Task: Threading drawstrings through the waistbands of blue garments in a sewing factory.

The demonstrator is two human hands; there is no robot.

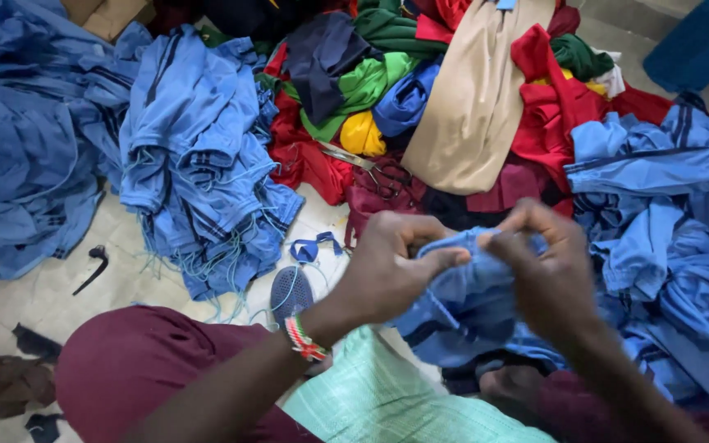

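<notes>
Pale, worn floor (10, 299) shows only in patches, since heaps of cloth cover most of it. Blue garments with dark stripes and loose threads (198, 164) lie piled at the left, and more blue cloth (674, 213) is heaped at the right. Between them, farther back, sits a mixed pile of red, green, yellow, navy and tan fabric (453, 98), with a pair of scissors (371, 168) resting on its near edge. Small dark scraps (2, 385) lie on the bare floor at the lower left, and a blue sandal (291, 293) sits near the seated person's maroon-clad knee (133, 369). A light green cloth (387, 402) drapes over the lap.

No bins or baskets are visible; everything lies loose.

Just above the lap, the left hand (387, 267) and right hand (543, 275) both pinch a bunched blue garment (469, 303), fingers closed tight on the fabric's upper edge, close together. A beaded bracelet (304, 339) circles the left wrist.
</notes>
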